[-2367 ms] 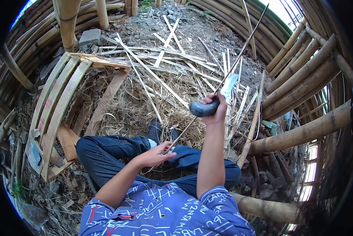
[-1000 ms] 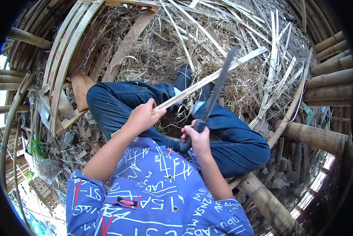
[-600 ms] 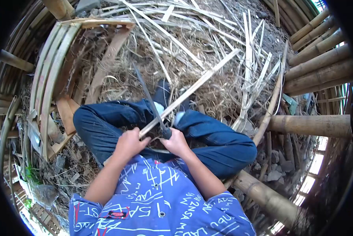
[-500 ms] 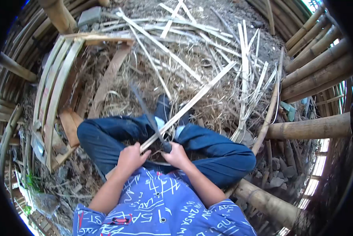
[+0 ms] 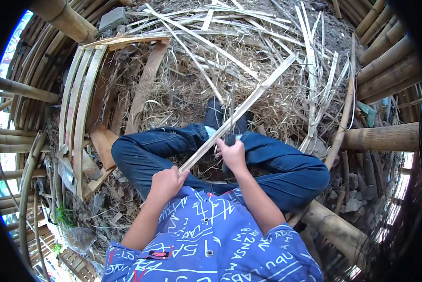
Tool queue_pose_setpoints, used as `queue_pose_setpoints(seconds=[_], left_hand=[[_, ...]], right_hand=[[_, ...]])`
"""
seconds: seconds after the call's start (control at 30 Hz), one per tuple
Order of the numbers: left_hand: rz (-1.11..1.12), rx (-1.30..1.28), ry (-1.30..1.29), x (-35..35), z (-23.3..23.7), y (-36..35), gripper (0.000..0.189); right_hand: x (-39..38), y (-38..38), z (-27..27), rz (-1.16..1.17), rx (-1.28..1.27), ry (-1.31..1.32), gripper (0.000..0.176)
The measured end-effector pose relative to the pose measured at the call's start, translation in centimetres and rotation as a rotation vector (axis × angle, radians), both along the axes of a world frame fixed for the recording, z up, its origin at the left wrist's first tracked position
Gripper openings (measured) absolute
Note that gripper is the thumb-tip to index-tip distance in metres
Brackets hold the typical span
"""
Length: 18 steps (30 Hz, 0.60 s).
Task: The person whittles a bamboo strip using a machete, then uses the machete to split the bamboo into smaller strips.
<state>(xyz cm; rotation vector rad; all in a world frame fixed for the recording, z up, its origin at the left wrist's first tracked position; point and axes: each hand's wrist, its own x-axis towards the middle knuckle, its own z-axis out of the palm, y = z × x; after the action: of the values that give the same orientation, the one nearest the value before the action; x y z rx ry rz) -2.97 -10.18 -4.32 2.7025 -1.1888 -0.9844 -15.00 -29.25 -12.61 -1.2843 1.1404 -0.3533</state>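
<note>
A long pale bamboo strip [image 5: 239,113] runs slantwise across my lap, its far end up and to the right. Its near end is in my left hand [image 5: 167,182], whose fingers are closed round it. My right hand [image 5: 232,154] is closed beside the strip, round the dark handle of a knife [image 5: 230,140]. The blade is hard to make out against the strip and the shavings. Both hands are above my crossed legs in blue trousers.
A wooden slatted frame [image 5: 81,101] lies to the left. Split bamboo strips [image 5: 310,70] and curly shavings [image 5: 173,103] cover the ground ahead. Thick bamboo poles [image 5: 382,137] stick in from the right, and a grey block [image 5: 112,18] sits at the upper left.
The whole view has shifted, with the scene further right. The knife blade, earlier crossing the strip and pointing up and left, no longer shows there. My right hand is now further up along the strip.
</note>
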Motion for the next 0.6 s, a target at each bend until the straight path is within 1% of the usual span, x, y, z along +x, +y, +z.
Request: queue_pose_setpoints(seconds=[0.03,0.1,0.13,0.17,0.23,0.27,0.3,0.37,0.4,0.43,0.47,0.5,0.53,0.57,0.6], left_hand=[[0.002,0.012,-0.002,0.0,0.1,0.1,0.058],[-0.048,0.053,0.053,-0.1,-0.1,-0.3,0.058],[-0.070,0.140,0.078,-0.1,0.1,-0.9,0.062],[-0.074,0.142,0.076,-0.3,0.1,-1.1,0.062],[-0.046,0.175,0.071,-0.4,0.0,-1.8,0.068],[-0.075,0.063,-0.068,-0.8,-0.7,-1.8,0.070],[-0.081,0.061,-0.067,-1.0,-0.8,-2.6,0.070],[-0.159,-0.233,-0.236,-1.3,-1.2,-4.7,0.064],[-0.159,-0.231,-0.232,-1.4,-1.7,-5.8,0.064],[-0.098,-0.259,-0.113,-1.4,-2.4,-7.1,0.063],[-0.036,-0.292,0.004,-1.4,-3.1,-7.9,0.062],[-0.034,-0.306,-0.001,-1.3,-3.6,-8.3,0.062],[-0.003,-0.282,0.052,-1.4,-4.2,-8.6,0.062],[0.029,-0.259,0.107,-1.7,-4.6,-8.9,0.062],[0.057,-0.305,0.133,-1.9,-4.4,-8.7,0.058]], right_hand=[[0.4,-0.2,-0.6,-0.062,0.081,-0.049,0.024],[0.9,-0.3,-2.3,-0.096,0.132,-0.090,0.022],[0.9,-0.3,-3.0,-0.134,0.179,-0.128,0.020],[0.8,-0.1,-3.7,-0.137,0.181,-0.129,0.020],[0.6,0.1,-3.9,-0.191,0.335,-0.190,0.016],[0.5,0.2,-4.0,-0.195,0.352,-0.200,0.014],[0.6,0.3,-3.7,-0.202,0.350,-0.200,0.014],[0.8,0.7,-2.9,-0.198,0.307,-0.286,0.014],[0.8,0.9,-2.4,-0.166,0.331,-0.283,0.011],[0.9,1.2,-2.3,-0.164,0.329,-0.283,0.011],[0.8,1.6,-2.3,-0.130,0.267,-0.235,0.014],[0.8,1.7,-2.3,-0.095,0.198,-0.188,0.018],[0.8,2.1,-2.7,-0.098,0.081,-0.204,0.020],[0.3,2.3,-3.1,-0.101,0.066,-0.217,0.017],[-0.2,1.9,-2.3,-0.075,0.137,-0.223,0.017]])
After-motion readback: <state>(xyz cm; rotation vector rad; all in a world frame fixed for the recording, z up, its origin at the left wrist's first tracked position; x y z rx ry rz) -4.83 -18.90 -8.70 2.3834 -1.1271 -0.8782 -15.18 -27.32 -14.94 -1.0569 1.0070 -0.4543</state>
